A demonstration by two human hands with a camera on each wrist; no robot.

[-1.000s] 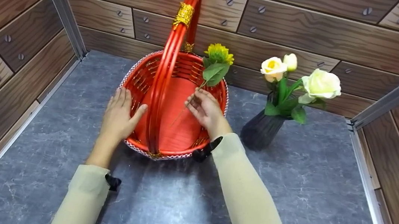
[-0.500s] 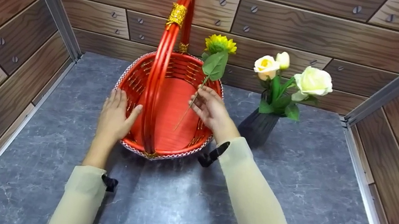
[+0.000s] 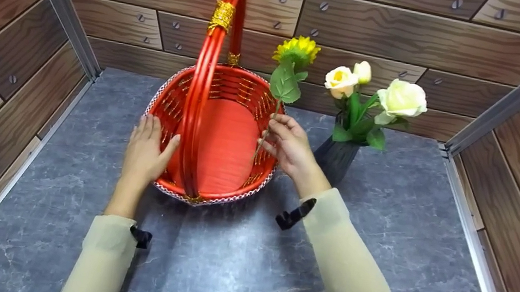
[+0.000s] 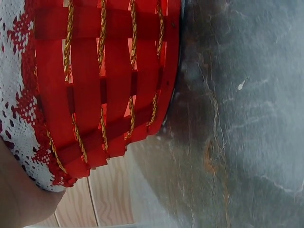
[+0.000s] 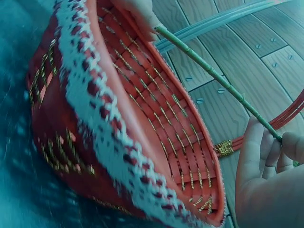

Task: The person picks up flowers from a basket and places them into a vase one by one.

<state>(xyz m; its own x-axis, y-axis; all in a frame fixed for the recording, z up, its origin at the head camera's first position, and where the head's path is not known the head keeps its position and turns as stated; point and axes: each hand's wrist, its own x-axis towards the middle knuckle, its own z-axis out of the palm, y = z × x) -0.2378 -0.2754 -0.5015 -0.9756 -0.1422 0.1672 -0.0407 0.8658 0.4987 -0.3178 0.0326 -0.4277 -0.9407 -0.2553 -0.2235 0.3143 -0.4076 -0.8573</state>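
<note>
Staged booth, wood-print walls point(image 3: 399, 39), marbled tabletop point(image 3: 227, 260)

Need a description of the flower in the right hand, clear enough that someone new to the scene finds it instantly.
Start at the red basket on the grey table. At its right rim, the right hand pinches a thin green stem that rises to a yellow flower. The cream roses stand in the dark vase beside it, while this one is bright yellow and held.

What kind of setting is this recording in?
Likely a staged tabletop booth, not a real room: wood-print panels with printed screws wall in a grey marble-look table, joined by metal corner strips.
</note>
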